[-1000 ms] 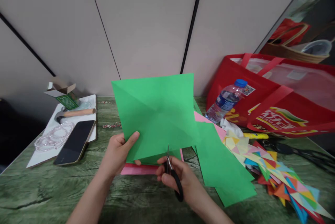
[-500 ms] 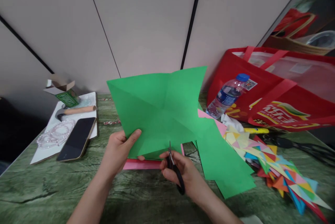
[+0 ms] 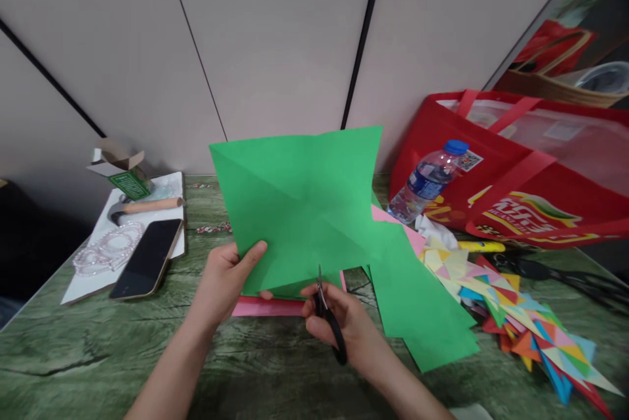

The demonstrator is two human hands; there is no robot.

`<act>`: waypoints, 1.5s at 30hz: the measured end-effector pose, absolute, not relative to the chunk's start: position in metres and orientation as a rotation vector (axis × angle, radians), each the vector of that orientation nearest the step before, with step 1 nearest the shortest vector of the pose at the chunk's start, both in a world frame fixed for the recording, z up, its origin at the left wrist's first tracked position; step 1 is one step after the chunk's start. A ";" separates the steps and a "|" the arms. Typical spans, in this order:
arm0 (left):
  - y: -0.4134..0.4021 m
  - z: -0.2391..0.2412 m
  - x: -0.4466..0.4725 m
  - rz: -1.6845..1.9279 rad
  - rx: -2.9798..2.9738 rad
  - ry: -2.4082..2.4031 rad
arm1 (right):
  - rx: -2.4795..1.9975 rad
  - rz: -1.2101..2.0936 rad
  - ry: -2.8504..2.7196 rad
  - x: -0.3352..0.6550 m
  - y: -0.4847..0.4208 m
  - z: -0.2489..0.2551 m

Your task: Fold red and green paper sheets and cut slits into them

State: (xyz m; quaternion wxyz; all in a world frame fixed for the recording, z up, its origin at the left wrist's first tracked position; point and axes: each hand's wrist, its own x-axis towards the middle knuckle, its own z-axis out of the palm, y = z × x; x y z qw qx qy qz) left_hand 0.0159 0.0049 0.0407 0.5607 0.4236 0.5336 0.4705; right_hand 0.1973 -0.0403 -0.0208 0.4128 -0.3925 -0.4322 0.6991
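A creased sheet of green paper (image 3: 299,204) is held up above the table by my left hand (image 3: 233,276), its thumb on the front at the lower left and a fingertip showing below. My right hand (image 3: 344,322) grips black-handled scissors (image 3: 327,315), their blades pointing up at the sheet's lower edge. I cannot tell whether the blades touch the paper. Pink paper (image 3: 268,307) lies underneath, mostly covered. To the right, cut green pieces (image 3: 422,302) rest on the table, with a pink strip (image 3: 413,236) partly beneath.
A water bottle (image 3: 427,181) leans by a red bag (image 3: 515,171). Many folded coloured paper pieces (image 3: 531,322) spread at the right, near a black tool (image 3: 565,279). At the left, a phone (image 3: 147,259), a beaded coil (image 3: 108,249), a wooden-handled hammer (image 3: 147,206) and a small box (image 3: 125,174) sit on a white board.
The upper part of the green sheet has shifted slightly, its top corners drawing inward. Both hands stay in nearly the same place, and the view has moved a little.
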 end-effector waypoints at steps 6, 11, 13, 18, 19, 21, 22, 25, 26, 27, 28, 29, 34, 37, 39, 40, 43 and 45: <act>0.005 0.044 0.018 1.096 0.968 1.248 | -1.025 1.769 -1.090 0.197 -0.041 -0.009; 0.005 0.044 0.018 1.100 0.951 1.235 | -1.035 1.754 -1.089 0.196 -0.040 -0.009; 0.005 0.044 0.019 1.103 0.949 1.243 | -1.029 1.756 -1.094 0.196 -0.040 -0.010; 0.003 0.046 0.018 1.109 0.943 1.241 | -1.025 1.753 -1.092 0.197 -0.040 -0.011; 0.003 0.046 0.018 1.110 0.943 1.234 | -1.028 1.754 -1.084 0.196 -0.040 -0.011; 0.003 0.046 0.018 1.111 0.952 1.227 | -1.037 1.745 -1.077 0.196 -0.041 -0.010; 0.003 0.046 0.018 1.110 0.961 1.226 | -1.042 1.737 -1.079 0.195 -0.041 -0.009; 0.002 0.047 0.018 1.098 0.975 1.241 | -1.057 1.719 -1.088 0.194 -0.042 -0.009; 0.002 0.047 0.018 1.097 0.975 1.242 | -1.057 1.719 -1.088 0.194 -0.042 -0.009; 0.002 0.047 0.018 1.097 0.974 1.240 | -1.057 1.717 -1.089 0.195 -0.042 -0.010; 0.002 0.047 0.018 1.101 0.975 1.235 | -1.055 1.718 -1.093 0.195 -0.042 -0.011; 0.002 0.047 0.018 1.105 0.977 1.227 | -1.056 1.716 -1.101 0.195 -0.042 -0.011; 0.001 0.045 0.017 1.097 0.979 1.215 | -1.075 1.681 -1.130 0.196 -0.042 -0.012; 0.001 0.045 0.017 1.101 0.985 1.217 | -1.089 1.671 -1.127 0.195 -0.042 -0.011; 0.002 0.045 0.017 1.105 0.993 1.215 | -1.100 1.665 -1.127 0.194 -0.042 -0.011; 0.002 0.045 0.017 1.106 0.997 1.212 | -1.103 1.663 -1.128 0.194 -0.042 -0.011; 0.002 0.045 0.018 1.107 0.989 1.201 | -1.109 1.647 -1.142 0.194 -0.043 -0.011; 0.002 0.045 0.018 1.112 0.974 1.203 | -1.119 1.629 -1.147 0.194 -0.043 -0.011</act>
